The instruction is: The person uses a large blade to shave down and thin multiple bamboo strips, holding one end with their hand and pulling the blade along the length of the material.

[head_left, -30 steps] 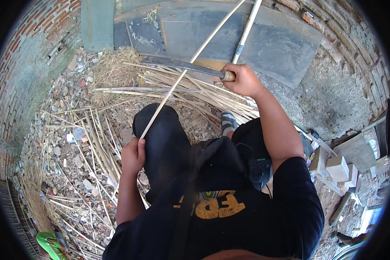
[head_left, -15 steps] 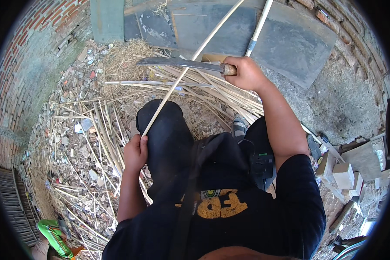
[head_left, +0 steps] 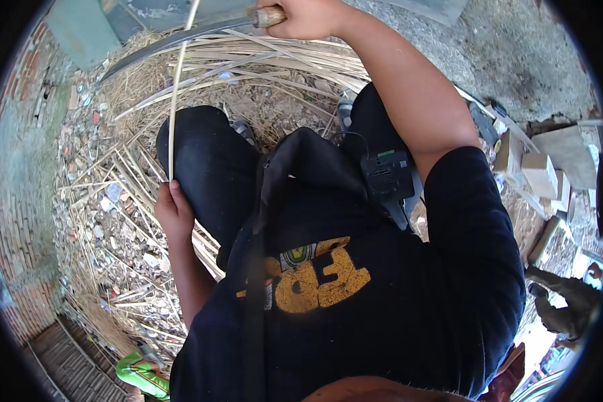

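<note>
My left hand point(head_left: 175, 208) is closed around the near end of a long pale stick point(head_left: 174, 120), beside my left knee. From there the stick rises past the top edge of the view. My right hand point(head_left: 303, 18) grips the wooden handle of a machete point(head_left: 187, 37) at the top. Its long, curved dark blade reaches left and crosses the stick. Whether the edge touches the stick I cannot tell.
Many split pale strips point(head_left: 275, 60) lie beyond my knees, with more on the rubble point(head_left: 107, 228) to the left. A brick wall point(head_left: 20, 154) bounds the left side. Pale blocks point(head_left: 539, 175) stand at right. A person in green point(head_left: 143, 374) is at lower left.
The view has shifted. My right hand and the machete are now farther up and left in the picture. The stick stands more upright, still in my left hand.
</note>
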`<action>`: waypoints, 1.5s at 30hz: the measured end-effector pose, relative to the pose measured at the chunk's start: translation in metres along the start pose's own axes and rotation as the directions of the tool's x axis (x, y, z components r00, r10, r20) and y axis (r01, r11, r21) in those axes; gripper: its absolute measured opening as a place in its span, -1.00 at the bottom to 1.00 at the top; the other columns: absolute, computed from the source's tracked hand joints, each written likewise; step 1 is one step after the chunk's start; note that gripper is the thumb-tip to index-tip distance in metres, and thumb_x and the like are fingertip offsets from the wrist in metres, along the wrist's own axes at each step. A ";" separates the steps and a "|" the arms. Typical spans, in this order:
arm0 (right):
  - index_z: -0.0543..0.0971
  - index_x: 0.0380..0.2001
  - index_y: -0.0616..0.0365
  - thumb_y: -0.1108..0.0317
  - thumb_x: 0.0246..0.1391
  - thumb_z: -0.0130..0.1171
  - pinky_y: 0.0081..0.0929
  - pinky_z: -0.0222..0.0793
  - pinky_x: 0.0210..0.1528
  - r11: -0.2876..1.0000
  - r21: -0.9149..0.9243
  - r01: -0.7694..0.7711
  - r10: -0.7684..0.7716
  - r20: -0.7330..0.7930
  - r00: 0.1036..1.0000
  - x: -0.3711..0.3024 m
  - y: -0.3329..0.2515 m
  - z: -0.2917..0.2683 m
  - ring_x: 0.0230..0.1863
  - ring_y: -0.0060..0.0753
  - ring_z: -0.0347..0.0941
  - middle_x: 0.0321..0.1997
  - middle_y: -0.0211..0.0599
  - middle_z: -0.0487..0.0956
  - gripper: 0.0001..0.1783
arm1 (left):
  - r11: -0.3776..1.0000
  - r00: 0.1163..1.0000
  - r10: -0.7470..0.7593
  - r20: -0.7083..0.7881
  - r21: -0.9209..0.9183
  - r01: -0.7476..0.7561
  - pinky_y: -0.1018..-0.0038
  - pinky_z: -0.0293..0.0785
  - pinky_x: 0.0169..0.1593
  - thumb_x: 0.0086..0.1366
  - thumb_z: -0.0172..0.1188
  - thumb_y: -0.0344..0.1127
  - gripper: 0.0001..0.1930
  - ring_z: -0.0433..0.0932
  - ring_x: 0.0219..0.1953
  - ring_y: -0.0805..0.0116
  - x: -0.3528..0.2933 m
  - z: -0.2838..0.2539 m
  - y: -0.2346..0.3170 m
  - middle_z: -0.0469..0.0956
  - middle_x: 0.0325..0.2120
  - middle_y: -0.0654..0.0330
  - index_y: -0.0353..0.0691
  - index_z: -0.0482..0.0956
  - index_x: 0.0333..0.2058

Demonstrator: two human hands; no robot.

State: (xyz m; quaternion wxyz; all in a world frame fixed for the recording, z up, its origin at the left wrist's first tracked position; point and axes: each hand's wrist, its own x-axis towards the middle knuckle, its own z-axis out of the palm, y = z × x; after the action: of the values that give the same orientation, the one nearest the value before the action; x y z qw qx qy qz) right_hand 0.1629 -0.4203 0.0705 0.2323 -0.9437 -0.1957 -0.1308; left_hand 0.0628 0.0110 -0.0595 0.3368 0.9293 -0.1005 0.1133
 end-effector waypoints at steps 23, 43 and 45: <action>0.61 -0.16 0.18 0.28 -0.04 0.41 -0.25 0.44 -0.31 0.989 0.121 0.083 -0.087 0.031 0.996 0.009 0.013 0.028 -0.41 -0.08 0.56 -0.44 -0.03 0.60 -0.63 | 0.983 0.996 -0.083 0.010 0.163 0.081 -0.01 0.34 -0.46 0.50 0.02 -0.08 -0.59 0.49 -0.55 -0.27 -0.013 -0.005 0.020 0.48 -0.63 -0.15 -0.26 0.39 -0.48; 0.61 -0.17 0.05 0.26 -0.12 0.38 -0.01 0.49 -0.20 0.991 -0.127 0.035 -0.015 0.159 0.987 0.005 0.016 0.033 -0.25 0.12 0.60 -0.39 -0.05 0.64 -0.63 | 0.983 0.994 -0.076 0.083 0.174 0.061 0.02 0.32 -0.44 0.51 0.00 -0.07 -0.56 0.47 -0.53 -0.28 -0.026 -0.009 0.028 0.46 -0.64 -0.14 -0.29 0.38 -0.50; 0.60 -0.20 0.03 0.29 -0.12 0.36 -0.02 0.50 -0.20 0.992 -0.128 0.004 0.013 0.134 0.991 0.003 0.015 0.031 -0.24 0.12 0.60 -0.38 -0.04 0.64 -0.66 | 0.983 0.995 -0.069 0.079 0.174 0.054 0.03 0.32 -0.46 0.51 0.01 -0.08 -0.56 0.47 -0.54 -0.27 -0.028 -0.011 0.027 0.45 -0.65 -0.14 -0.28 0.38 -0.50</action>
State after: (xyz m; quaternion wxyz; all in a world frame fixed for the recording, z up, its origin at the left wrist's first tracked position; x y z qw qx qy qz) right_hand 0.1767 -0.4168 0.0390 0.1581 -0.9637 -0.2000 -0.0788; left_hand 0.0276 0.0006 -0.0423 0.2544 0.9615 -0.0760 0.0715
